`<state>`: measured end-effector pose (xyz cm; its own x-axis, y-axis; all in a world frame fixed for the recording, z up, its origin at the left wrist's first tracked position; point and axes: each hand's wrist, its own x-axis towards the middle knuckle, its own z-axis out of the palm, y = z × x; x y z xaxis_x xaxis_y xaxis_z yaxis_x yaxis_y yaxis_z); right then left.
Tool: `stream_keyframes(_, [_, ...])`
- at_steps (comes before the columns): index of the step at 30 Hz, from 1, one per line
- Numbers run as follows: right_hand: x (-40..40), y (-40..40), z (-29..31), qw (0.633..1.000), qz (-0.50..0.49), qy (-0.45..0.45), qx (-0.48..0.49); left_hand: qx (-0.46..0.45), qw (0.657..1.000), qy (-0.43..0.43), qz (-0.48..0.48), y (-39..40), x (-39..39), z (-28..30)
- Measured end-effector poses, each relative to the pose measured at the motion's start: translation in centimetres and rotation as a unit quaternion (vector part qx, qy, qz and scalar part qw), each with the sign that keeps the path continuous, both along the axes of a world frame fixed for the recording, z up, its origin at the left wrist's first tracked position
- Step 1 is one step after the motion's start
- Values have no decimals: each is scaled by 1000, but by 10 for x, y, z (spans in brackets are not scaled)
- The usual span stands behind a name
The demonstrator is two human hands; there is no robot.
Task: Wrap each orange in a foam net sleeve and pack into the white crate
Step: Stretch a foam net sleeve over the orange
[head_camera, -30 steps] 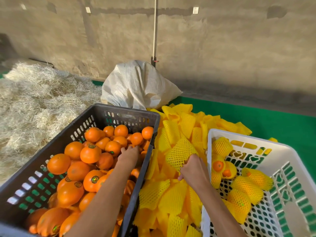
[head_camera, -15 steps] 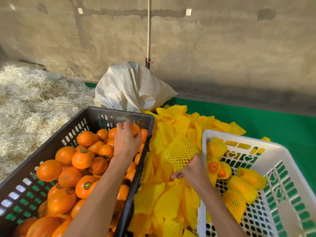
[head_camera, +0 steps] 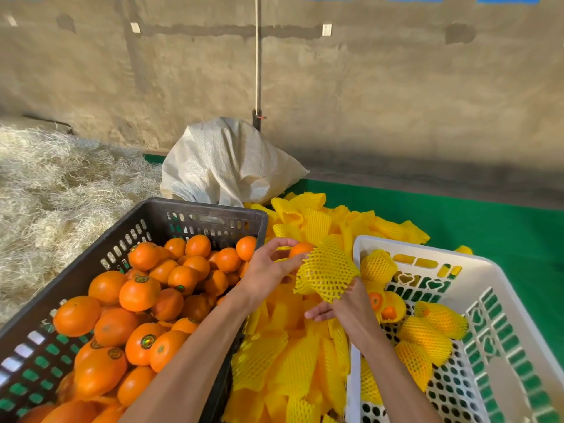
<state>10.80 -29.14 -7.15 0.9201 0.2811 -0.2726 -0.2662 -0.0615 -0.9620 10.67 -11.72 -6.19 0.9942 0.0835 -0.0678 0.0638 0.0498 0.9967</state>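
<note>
Left hand (head_camera: 268, 270) holding an orange (head_camera: 300, 249) above the gap between the two crates, fingers (head_camera: 279, 244) curled round the fruit from the near side. Right hand (head_camera: 345, 306) gripping a yellow foam net sleeve (head_camera: 326, 273), stretched open into a wide mesh cup, thumb and fingers clamped on its lower edge. Orange sitting at the sleeve's upper rim, touching the mesh, not yet inside it.

Lying beneath both hands, a loose heap of flat yellow sleeves (head_camera: 293, 361), spreading between the crates and back toward a white woven sack (head_camera: 225, 166).

Standing to the left, a black crate (head_camera: 171, 215), holding many bare oranges (head_camera: 140, 294), several carrying round stickers.

Standing to the right, the white crate (head_camera: 494, 285), holding a handful of wrapped oranges (head_camera: 427, 337) along its near-left side, orange skin showing at the open ends of two of them.

Covering the floor under the crates, a green mat (head_camera: 457, 215). Piling up at far left, pale straw-like shavings (head_camera: 55, 190). Rising behind everything, a bare concrete wall (head_camera: 396, 87).
</note>
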Motion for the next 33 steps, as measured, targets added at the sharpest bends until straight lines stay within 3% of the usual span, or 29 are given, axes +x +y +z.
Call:
stream_keyframes(6, [-4, 2, -5, 999, 1, -38, 3, -47, 998, -6, -43, 4, -4, 2])
stream_keyframes(10, [-4, -2, -4, 999, 16, -45, 3, 51, 992, 37, -109, 2, -4, 3])
stream_keyframes(13, [-6, -4, -4, 998, 20, -62, 15, 57, 983, 79, -154, 2, -4, 4])
stream_keyframes(17, [-8, -3, -4, 982, 17, -188, -20, 102, 970, 77, -207, -2, -11, 12])
stream_keyframes(19, [-9, -1, -5, 971, 28, -237, -24, 66, 971, 89, -211, -1, -11, 13])
stream_keyframes(24, [-9, 3, -13, 967, 53, -251, -14, -98, 956, 152, -233, 4, -8, 10])
stream_keyframes(33, [-1, -14, -10, 965, 112, -228, -60, -184, 939, 170, -233, 2, -3, 13])
